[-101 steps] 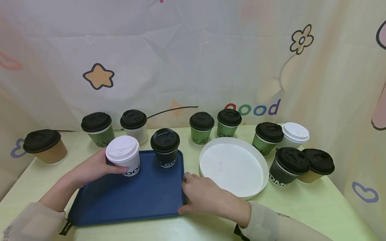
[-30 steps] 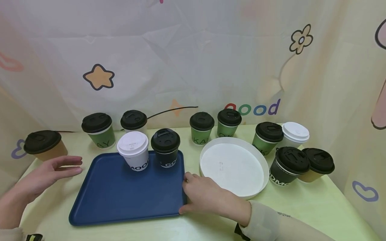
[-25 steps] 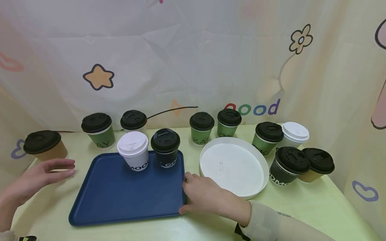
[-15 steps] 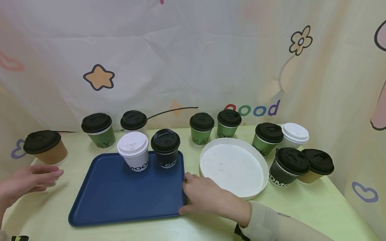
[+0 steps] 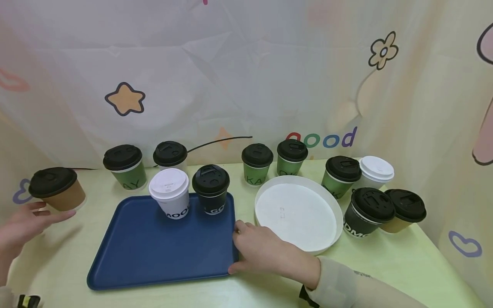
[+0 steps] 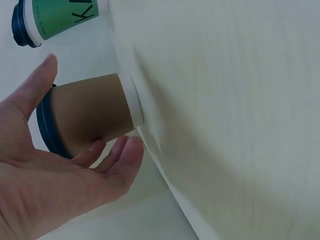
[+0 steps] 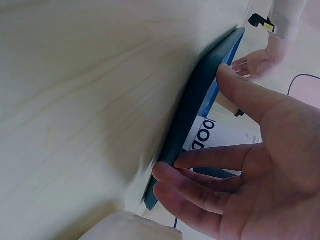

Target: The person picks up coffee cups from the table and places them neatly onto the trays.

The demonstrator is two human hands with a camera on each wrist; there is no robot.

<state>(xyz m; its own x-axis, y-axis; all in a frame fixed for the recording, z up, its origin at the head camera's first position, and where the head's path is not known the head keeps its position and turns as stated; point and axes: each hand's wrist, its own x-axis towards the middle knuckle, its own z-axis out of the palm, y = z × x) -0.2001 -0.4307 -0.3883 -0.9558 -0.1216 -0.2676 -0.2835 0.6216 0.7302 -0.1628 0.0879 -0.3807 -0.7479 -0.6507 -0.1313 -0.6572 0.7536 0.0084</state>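
Observation:
At the far left, my left hand [image 5: 25, 231] is beside a brown paper cup [image 5: 67, 196] with a black lid. In the left wrist view its thumb stands off from the cup, while the bent fingertips lie along the cup's near side; contact is unclear. My right hand [image 5: 265, 248] holds the right edge of a dark blue tray [image 5: 161, 256], thumb and fingers spread along the rim in the right wrist view. Upright at the tray's back edge stand a white-lidded white cup [image 5: 172, 206] and a black cup [image 5: 212, 203].
Green cups [image 5: 131, 177] and a black-lidded white cup [image 5: 170, 154] line the back of the table. Right of the tray lies a round white shallow dish [image 5: 296, 214]. Beyond it cluster more lidded cups, including a large black one [image 5: 363, 218]. A printed curtain [image 5: 246, 77] hangs behind.
The white-lidded cup, earlier in my left hand over the tray, now stands on it, released. My left hand has moved left to the brown cup. The right hand has stayed at the tray edge.

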